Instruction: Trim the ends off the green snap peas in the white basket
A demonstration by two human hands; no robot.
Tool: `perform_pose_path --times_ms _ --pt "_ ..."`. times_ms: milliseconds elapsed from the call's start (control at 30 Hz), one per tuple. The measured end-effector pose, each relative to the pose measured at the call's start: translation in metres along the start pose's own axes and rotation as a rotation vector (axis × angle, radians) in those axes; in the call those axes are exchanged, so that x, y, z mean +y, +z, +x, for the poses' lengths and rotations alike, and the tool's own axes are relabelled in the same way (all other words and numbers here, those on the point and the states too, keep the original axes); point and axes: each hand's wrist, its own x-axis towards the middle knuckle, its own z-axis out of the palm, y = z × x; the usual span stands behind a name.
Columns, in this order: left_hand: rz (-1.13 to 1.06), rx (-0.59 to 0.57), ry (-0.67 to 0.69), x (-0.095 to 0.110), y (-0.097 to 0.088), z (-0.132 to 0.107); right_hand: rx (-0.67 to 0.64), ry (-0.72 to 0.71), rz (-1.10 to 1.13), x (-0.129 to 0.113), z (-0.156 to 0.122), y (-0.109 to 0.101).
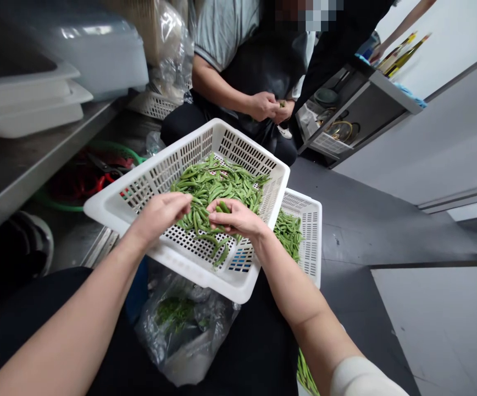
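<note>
Your right hand [238,219] hovers over the white basket [110,206], fingers curled in and pinched together on a single green pea pod [224,207], the pod's end poking up between thumb and forefinger. Your left hand [161,213] sits just beside it, fingers bunched loosely toward the same pod, tips close to the right hand's tips; whether they actually grip the pod, you cannot tell from here. Both hands meet above the near edge of the pod pile [216,190].

The pile is a heap of flat, slim, glossy green pods, tapered at both ends, spread across the basket's middle and far side. The basket is hard white plastic, rectangular, with slotted walls and a perforated floor, and it rests tilted on your lap. Behind it on the right, a second white basket [310,231] of the same slotted plastic holds more green pods [288,231].

Below the front basket, a crinkled clear plastic bag [184,327] lies on your dark clothing, with green scraps inside. To your left runs a dull steel counter [20,165] carrying stacked white plastic tubs [28,102]. Opposite you, a seated person's hands [270,106] are closed together on something small and green. The floor is smooth grey.
</note>
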Motion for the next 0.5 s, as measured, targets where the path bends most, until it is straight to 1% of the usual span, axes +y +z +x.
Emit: perform_pose_path --times_ms 100,167,233,300,333,400,500 --pt "0.114 -0.071 0.037 -0.003 0.009 0.000 0.013 -0.058 -0.153 0.000 -0.001 0.008" --pt "0.093 -0.096 0.042 -0.004 0.013 0.000 0.058 -0.089 -0.315 -0.002 -0.004 0.013" --pt "0.039 -0.143 0.019 -0.005 0.016 0.001 0.095 -0.144 -0.462 -0.003 -0.007 0.017" --pt "-0.014 -0.170 -0.010 -0.005 0.018 0.001 0.120 -0.225 -0.540 -0.003 -0.009 0.020" --pt "-0.052 -0.166 -0.021 -0.005 0.019 0.001 0.143 -0.259 -0.549 -0.003 -0.008 0.022" --pt "-0.176 -0.110 -0.034 -0.005 0.023 0.001 0.237 -0.293 -0.501 0.000 -0.006 0.027" --pt "-0.405 0.021 -0.035 -0.008 0.031 0.003 0.377 -0.279 -0.269 0.006 0.001 0.038"
